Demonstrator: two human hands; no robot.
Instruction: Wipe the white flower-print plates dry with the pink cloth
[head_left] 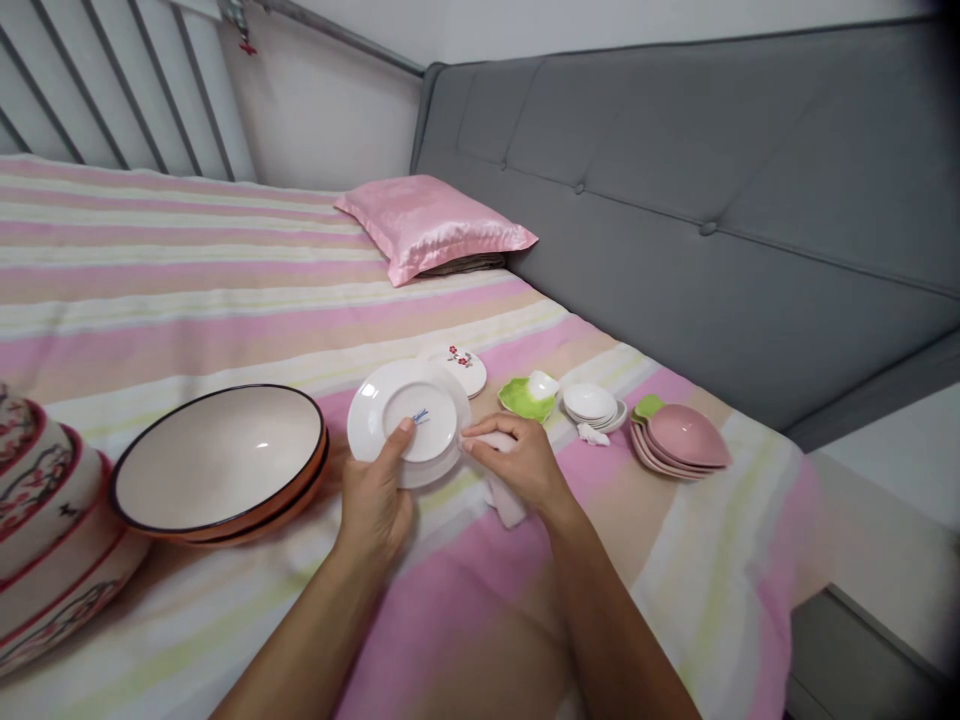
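A small white plate [367, 420] is tilted up with its underside and a blue mark facing me. My left hand [381, 490] grips its lower left edge, the thumb lying across the underside. At the plate's right rim, my right hand [521, 465] is closed on a pale pink cloth [506, 503], which hangs below the fingers and touches the plate. Just behind lies another white plate [469, 372] with red flowers, partly hidden by the held one.
Left stand nested cream bowls [217, 460] with orange outsides and several patterned bowls [56, 540]. Right lie a green leaf dish [525, 398], small white dishes [590, 402] and pink leaf-shaped dishes [686, 437]. A pink pillow [442, 222] rests by the grey headboard [637, 150] on the striped bed.
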